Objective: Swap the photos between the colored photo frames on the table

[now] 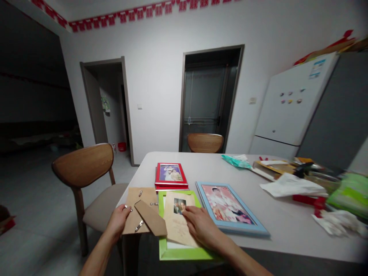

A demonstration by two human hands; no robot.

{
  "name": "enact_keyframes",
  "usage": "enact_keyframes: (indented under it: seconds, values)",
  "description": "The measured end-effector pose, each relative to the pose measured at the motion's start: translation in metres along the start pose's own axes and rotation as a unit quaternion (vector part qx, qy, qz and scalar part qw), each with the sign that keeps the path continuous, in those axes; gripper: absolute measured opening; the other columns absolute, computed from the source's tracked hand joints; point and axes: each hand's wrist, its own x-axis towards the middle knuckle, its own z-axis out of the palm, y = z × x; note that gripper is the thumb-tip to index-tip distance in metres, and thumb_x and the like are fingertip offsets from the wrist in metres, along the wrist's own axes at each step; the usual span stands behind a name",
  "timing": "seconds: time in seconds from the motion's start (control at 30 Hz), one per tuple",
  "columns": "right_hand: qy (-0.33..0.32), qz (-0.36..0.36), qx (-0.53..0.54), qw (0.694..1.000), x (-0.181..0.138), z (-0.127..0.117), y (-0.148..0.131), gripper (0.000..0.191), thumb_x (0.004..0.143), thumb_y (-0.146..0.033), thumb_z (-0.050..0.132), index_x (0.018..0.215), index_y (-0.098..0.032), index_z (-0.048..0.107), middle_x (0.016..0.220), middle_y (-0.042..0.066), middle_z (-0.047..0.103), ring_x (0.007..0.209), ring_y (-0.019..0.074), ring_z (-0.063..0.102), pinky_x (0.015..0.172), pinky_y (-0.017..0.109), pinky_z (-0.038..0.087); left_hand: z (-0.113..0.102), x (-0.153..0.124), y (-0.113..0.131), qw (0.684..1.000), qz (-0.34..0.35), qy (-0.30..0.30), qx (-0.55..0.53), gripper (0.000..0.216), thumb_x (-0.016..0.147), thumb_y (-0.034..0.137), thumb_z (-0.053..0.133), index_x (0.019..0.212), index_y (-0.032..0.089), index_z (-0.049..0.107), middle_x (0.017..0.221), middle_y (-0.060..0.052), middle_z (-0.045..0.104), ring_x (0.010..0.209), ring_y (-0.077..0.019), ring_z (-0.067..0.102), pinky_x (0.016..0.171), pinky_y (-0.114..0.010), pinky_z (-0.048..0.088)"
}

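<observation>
My left hand (118,222) is closed on the left edge of a brown frame backing board (132,197), which has metal clips and a folding stand leg (151,220). Its right side laps over a light green picture frame (184,253). Inside that frame lies a cream photo sheet (172,228) with a small picture of people and faint writing, slightly askew. My right hand (201,226) covers the sheet's right side, fingertips at the small picture; the thumb is hidden. Just right of this hand is a light blue framed photo (230,203). Behind the green frame sit stacked red framed photos (171,174).
Along the table's (207,165) right side are a teal wrapper (237,161), white paper (290,186), white gloves (336,224) and a green bag (349,195). One wooden chair (83,165) stands at left, another chair (205,143) at the far edge. A fridge (290,99) is behind right.
</observation>
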Motion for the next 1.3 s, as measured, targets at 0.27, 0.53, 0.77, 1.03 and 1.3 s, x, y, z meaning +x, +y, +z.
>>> enact_keyframes:
  seconds: [0.27, 0.53, 0.77, 1.03, 1.3]
  values:
    - [-0.030, -0.034, 0.109, 0.993, 0.007, -0.006, 0.010, 0.022, 0.070, -0.012, 0.041, 0.067, -0.018, 0.062, 0.080, 0.003, 0.062, 0.079, 0.0148, 0.052, 0.074, 0.024, 0.033, -0.028, 0.020, 0.005, 0.965, 0.024, 0.067, 0.251, 0.021, 0.065, 0.026, 0.049, 0.079, 0.013, 0.056, 0.066, -0.005, 0.063, 0.070, -0.0233, 0.059, 0.061, -0.029, 0.041]
    - [-0.005, -0.017, 0.046, 0.999, 0.017, 0.001, -0.007, 0.028, 0.070, -0.020, 0.044, 0.093, -0.021, 0.060, 0.090, 0.004, 0.059, 0.087, 0.0168, 0.049, 0.078, 0.024, 0.032, 0.013, -0.017, 0.026, 0.914, 0.135, 0.085, 0.372, 0.043, 0.070, 0.023, 0.045, 0.111, 0.009, 0.045, 0.120, -0.015, 0.044, 0.113, -0.0246, 0.037, 0.095, -0.037, 0.026]
    - [0.045, 0.127, -0.022, 0.991, 0.011, 0.002, 0.019, 0.034, 0.072, -0.023, 0.043, 0.103, -0.014, 0.054, 0.098, 0.011, 0.056, 0.093, 0.0197, 0.048, 0.079, 0.026, 0.033, 0.076, -0.072, 0.035, 0.897, 0.228, -0.079, 0.371, 0.047, 0.068, 0.025, 0.046, 0.113, 0.012, 0.045, 0.122, -0.009, 0.045, 0.115, -0.0189, 0.036, 0.098, -0.030, 0.026]
    - [-0.007, 0.198, -0.066, 0.978, 0.024, -0.004, 0.026, 0.047, 0.067, -0.012, 0.043, 0.114, -0.012, 0.042, 0.095, 0.015, 0.059, 0.087, 0.0217, 0.055, 0.069, 0.027, 0.037, 0.094, -0.078, 0.033, 0.875, 0.208, -0.104, 0.425, 0.047, 0.065, 0.023, 0.048, 0.110, 0.010, 0.049, 0.124, -0.012, 0.044, 0.117, -0.0223, 0.033, 0.099, -0.033, 0.024]
    - [0.091, 0.253, 0.152, 0.951, 0.030, -0.015, 0.038, 0.057, 0.060, -0.013, 0.044, 0.117, -0.013, 0.036, 0.090, 0.011, 0.061, 0.078, 0.0188, 0.057, 0.066, 0.027, 0.041, 0.097, -0.076, 0.031, 0.891, 0.206, -0.096, 0.393, 0.047, 0.068, 0.027, 0.046, 0.111, 0.007, 0.049, 0.122, -0.016, 0.045, 0.116, -0.0241, 0.036, 0.098, -0.036, 0.026]
